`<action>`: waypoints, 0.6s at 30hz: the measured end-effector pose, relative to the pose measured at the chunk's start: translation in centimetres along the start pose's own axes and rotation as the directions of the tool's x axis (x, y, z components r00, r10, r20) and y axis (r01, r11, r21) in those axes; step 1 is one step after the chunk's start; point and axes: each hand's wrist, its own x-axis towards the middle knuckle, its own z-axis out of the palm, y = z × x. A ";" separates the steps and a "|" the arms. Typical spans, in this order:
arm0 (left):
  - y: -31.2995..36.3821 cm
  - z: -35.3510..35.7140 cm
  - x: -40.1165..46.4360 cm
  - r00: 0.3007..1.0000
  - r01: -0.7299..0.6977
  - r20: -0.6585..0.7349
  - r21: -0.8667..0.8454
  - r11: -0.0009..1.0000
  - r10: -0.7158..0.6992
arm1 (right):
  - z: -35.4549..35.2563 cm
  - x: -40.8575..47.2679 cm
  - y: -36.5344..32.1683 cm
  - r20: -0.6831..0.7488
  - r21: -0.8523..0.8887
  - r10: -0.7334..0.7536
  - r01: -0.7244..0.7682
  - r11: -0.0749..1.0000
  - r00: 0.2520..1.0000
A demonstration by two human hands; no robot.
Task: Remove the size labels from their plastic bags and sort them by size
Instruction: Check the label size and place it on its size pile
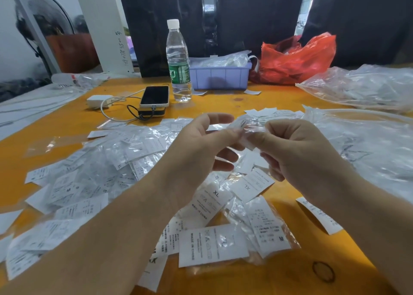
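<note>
White printed size label in its small clear plastic bag (247, 129) is being held up above the orange worktop (257, 102), between both hands, roughly centre of view. Left hand (201, 142) is pinching one end with thumb and forefinger, other fingers loosely curled underneath. Right hand (297, 147) is pinching the other end, fingers curled round the crinkled film. Looks like opposed grips so the bag can be pulled or opened and the label slid out; judging by that, extraction is under way, not finished. Size printed on this one is too blurred to read.

Heap of bagged white labels (93, 171) is lying on the left side of the worktop, probably the unprocessed stock. Loose white labels marked XL (214, 196) are sitting just below the hands, with one marked M (268, 225) beside them, partly under film, so sorting by size is not clean here yet.

Large clear plastic bags (366, 138) are piling up on the right. At the back: lilac plastic bin (220, 76) stuffed with film, red plastic bag (297, 60), clear water bottle with white cap (178, 60), black-screened smartphone (155, 96) cabled on a power bank, all well apart from the work zone.
</note>
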 end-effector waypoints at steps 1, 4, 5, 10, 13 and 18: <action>0.0 0.0 0.0 1.000 -0.008 -0.003 -0.011 1.000 0.008 | 0.0 0.1 0.1 0.024 -0.002 0.000 0.000 1.000 1.000; 0.0 -0.2 0.1 0.998 -0.038 -0.045 0.021 0.999 0.039 | 0.0 0.1 0.2 0.073 0.065 0.023 -0.028 0.997 0.997; 0.1 -0.2 0.0 0.998 -0.038 -0.053 0.034 0.999 0.040 | 0.1 0.0 0.1 0.071 0.077 0.027 -0.033 0.996 0.997; -0.1 -0.1 0.1 1.000 -0.016 -0.026 0.045 0.999 0.017 | 0.1 0.1 0.1 0.031 0.033 0.015 -0.016 0.999 0.999; -0.2 -0.1 0.1 1.000 -0.019 -0.012 0.052 0.998 0.020 | 0.1 0.0 0.0 0.021 0.022 0.004 -0.004 1.000 1.000; 0.0 -0.1 0.0 1.000 -0.014 -0.022 0.077 0.997 0.015 | 0.0 0.0 0.0 -0.059 0.090 0.002 0.004 0.996 0.998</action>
